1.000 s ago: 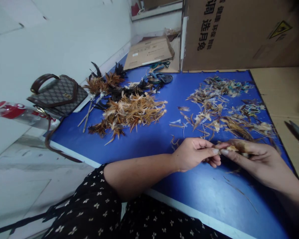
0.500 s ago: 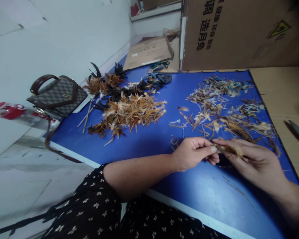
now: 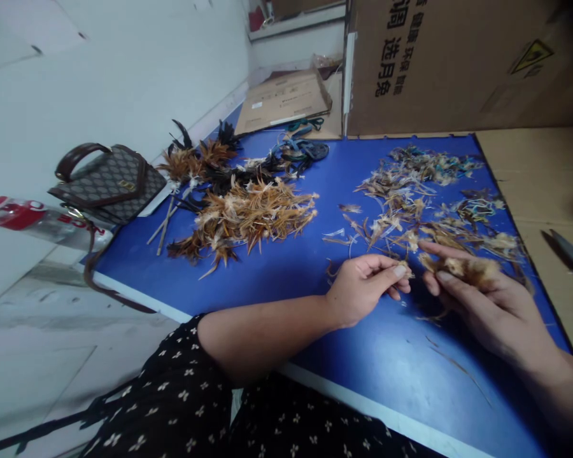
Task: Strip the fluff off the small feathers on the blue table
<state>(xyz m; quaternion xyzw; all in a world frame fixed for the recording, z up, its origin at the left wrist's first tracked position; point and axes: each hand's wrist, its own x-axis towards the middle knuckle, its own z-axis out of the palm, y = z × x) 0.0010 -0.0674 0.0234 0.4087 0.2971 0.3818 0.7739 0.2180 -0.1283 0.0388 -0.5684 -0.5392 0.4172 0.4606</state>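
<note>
My left hand [image 3: 365, 287] rests on the blue table [image 3: 286, 267], its thumb and forefinger pinched on a small feather tip [image 3: 405, 270]. My right hand [image 3: 477, 299] hovers just to its right, fingers closed around a small bunch of brown feathers [image 3: 472, 268]. The two hands are a little apart. A pile of trimmed orange-brown feathers [image 3: 253, 213] lies to the left of my hands. Loose feather scraps [image 3: 430, 197] are strewn beyond my hands.
A patterned handbag [image 3: 107, 181] and a plastic bottle [image 3: 38, 219] sit off the table's left edge. Dark feathers on sticks [image 3: 195, 162] lie at the far left. Cardboard boxes [image 3: 449, 63] stand behind. Scissor blades [image 3: 570, 254] show at the right edge.
My hands were joined on the feather bunch; now they have drawn apart. The right hand moved up and right with the bunch, while the left keeps a small piece.
</note>
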